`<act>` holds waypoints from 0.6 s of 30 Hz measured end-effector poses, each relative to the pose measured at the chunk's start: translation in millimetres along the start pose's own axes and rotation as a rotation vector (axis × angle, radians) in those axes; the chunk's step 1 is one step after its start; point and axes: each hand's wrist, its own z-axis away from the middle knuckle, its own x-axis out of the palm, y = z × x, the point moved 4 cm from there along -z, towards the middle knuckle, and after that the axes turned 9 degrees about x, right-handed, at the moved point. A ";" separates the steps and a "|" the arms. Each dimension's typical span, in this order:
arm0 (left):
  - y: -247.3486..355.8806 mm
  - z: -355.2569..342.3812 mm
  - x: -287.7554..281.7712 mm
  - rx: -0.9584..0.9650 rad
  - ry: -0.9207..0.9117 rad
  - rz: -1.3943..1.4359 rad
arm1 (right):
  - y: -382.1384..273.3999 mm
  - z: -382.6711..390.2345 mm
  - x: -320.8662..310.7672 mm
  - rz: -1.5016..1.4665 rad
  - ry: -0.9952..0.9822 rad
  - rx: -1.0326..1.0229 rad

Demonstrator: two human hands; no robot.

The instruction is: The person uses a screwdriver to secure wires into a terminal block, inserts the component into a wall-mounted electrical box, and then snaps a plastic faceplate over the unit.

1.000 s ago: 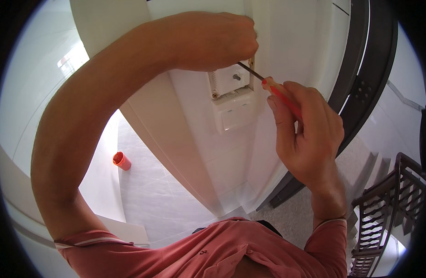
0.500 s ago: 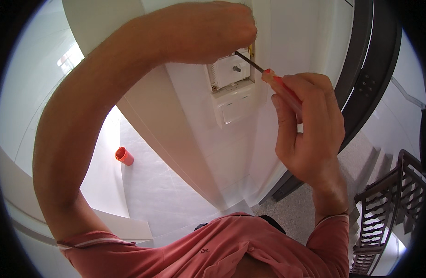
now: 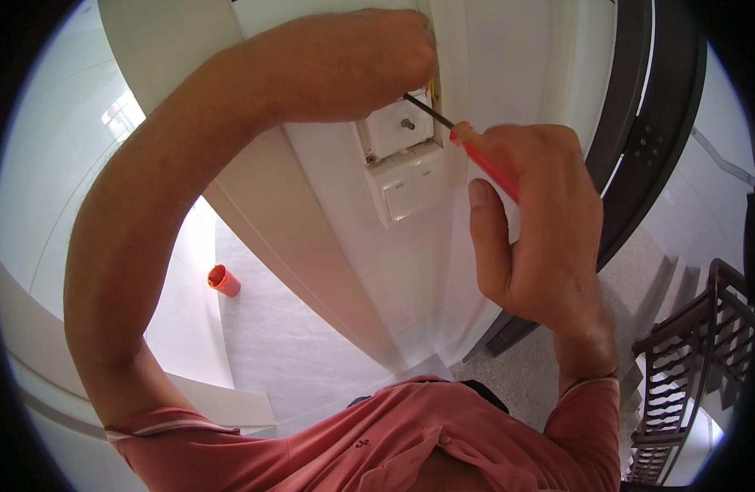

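Observation:
My right hand (image 3: 549, 213) holds a screwdriver (image 3: 490, 168) with a red and clear handle. Its fingers press along the handle while the thumb stands apart from it. The dark shaft slants up and left, and its tip meets the white wall unit (image 3: 400, 127) at the edge of my left hand (image 3: 385, 66). That hand is raised against the upper part of the unit, back toward me, so its fingers and anything in them are hidden. A small grey knob or post (image 3: 407, 125) sticks out of the unit. Just below sits a white light switch (image 3: 408, 190).
A beige door frame (image 3: 271, 197) runs down left of the switch. An orange-red bin (image 3: 224, 280) stands on the grey tiled floor beyond. To the right are a dark metal door edge (image 3: 631, 156) and a staircase with a brown railing (image 3: 681, 328).
The view has shifted slightly, so the wall unit appears a little further left. My right hand has turned about the screwdriver handle, its fingers now covering more of the top.

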 end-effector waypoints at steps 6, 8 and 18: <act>0.1 -2.4 0.7 0.005 -0.022 -0.021 | 9.5 3.1 9.8 -0.053 0.101 -0.117; 0.5 -1.8 4.8 -0.009 -0.009 -0.027 | 9.8 4.6 9.2 -0.042 0.108 -0.107; 2.5 0.3 4.3 -0.008 0.004 -0.075 | 7.5 -0.6 3.7 0.000 0.063 0.017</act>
